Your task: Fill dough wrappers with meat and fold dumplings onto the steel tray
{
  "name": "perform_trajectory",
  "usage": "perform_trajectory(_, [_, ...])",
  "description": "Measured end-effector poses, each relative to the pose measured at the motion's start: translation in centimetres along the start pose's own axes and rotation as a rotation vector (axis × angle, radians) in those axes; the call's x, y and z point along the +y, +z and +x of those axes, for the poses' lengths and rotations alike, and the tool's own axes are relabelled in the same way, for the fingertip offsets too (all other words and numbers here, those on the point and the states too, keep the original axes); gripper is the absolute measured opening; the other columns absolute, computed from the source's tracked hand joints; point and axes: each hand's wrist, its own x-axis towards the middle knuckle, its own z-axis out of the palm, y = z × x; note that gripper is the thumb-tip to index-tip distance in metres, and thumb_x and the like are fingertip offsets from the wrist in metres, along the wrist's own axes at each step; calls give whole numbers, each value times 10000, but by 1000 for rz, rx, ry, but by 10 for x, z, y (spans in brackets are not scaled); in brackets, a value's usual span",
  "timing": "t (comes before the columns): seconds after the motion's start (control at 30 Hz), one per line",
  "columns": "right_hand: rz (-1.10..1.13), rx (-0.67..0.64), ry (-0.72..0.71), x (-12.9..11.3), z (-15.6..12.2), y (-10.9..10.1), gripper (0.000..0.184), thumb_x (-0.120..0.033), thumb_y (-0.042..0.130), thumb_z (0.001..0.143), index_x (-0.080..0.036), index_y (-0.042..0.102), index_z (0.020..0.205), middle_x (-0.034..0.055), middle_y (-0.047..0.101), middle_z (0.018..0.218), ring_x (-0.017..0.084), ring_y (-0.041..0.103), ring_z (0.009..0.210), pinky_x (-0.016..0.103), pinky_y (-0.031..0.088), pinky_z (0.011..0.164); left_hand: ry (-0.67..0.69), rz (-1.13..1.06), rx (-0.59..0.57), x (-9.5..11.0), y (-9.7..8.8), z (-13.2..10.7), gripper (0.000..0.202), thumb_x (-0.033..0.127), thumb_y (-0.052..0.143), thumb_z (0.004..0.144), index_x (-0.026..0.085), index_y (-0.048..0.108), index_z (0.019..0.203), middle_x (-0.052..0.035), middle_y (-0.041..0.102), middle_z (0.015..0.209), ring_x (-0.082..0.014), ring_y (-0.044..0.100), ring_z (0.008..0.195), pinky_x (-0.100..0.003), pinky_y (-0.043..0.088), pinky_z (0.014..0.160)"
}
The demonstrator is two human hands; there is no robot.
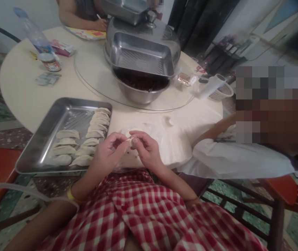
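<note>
Between the fingertips of both hands is a small pale dumpling (131, 141), mostly hidden by the fingers. My left hand (111, 149) pinches it from the left, thumb against forefinger. From the other side my right hand (146, 148) grips it the same way. Just beyond the fingers lies a round dough wrapper (135, 132), partly covered. Left of my hands is a metal tray (37, 143) with several folded dumplings (66, 142) in two rows. A steel bowl (141, 96) of dark filling stands farther back, on the glass turntable (91, 78).
An empty metal pan (142, 61) leans over the bowl against a big domed lid (171, 35). A plastic bottle (35, 35) and a jar (50, 62) stand back left. At right, a person's white sleeve (224, 158) reaches the table. Another person's arm (83, 22) rests at the far side.
</note>
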Motion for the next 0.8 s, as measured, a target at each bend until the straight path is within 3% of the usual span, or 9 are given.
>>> perform_trajectory(0.17, [-31, -3, -16, 0, -1, 1, 201, -382, 569, 902, -216, 678, 932, 76, 697, 1095, 170, 677, 920, 323, 591, 773, 72, 156, 72, 0, 0, -3, 195, 361, 633, 802, 224, 658, 939, 12, 681, 814, -146, 601, 692, -278, 505, 685])
perform_trajectory(0.37, [26, 4, 19, 0, -3, 6, 204, -401, 580, 889, -231, 660, 970, 59, 682, 1133, 140, 682, 827, 318, 609, 737, 294, 272, 145, 2, -1, -1, 102, 290, 586, 849, 220, 657, 828, 3, 686, 784, -150, 616, 698, -284, 505, 679])
perform_trajectory(0.53, [-1, 11, 5, 2, -2, 7, 183, -379, 575, 896, -234, 662, 968, 64, 678, 1147, 151, 677, 904, 317, 608, 779, 367, 292, 147, 2, 0, 2, 120, 260, 571, 855, 214, 627, 760, -1, 653, 725, -165, 605, 696, -302, 494, 679])
perform_trajectory(0.6, [15, 16, 2, 3, -1, 6, 176, -381, 578, 894, -244, 663, 964, 53, 679, 1141, 135, 674, 859, 293, 609, 740, 334, 258, 126, 1, 0, 1, 137, 265, 546, 878, 213, 645, 798, -10, 671, 778, -168, 621, 751, -302, 498, 728])
perform_trajectory(0.7, [61, 30, 23, 3, 1, 4, 193, -399, 575, 888, -243, 651, 970, 37, 681, 1124, 114, 669, 816, 260, 607, 696, 166, 182, 93, -1, -3, -3, 209, 301, 511, 907, 225, 675, 1010, -16, 700, 925, -164, 638, 827, -296, 504, 785])
perform_trajectory(0.8, [81, 42, 28, 4, 2, 2, 210, -408, 584, 883, -240, 639, 997, 38, 683, 1126, 129, 673, 878, 269, 611, 724, 46, 171, 99, -3, -5, -7, 301, 357, 603, 839, 220, 664, 1099, -8, 700, 918, -159, 626, 767, -291, 512, 760])
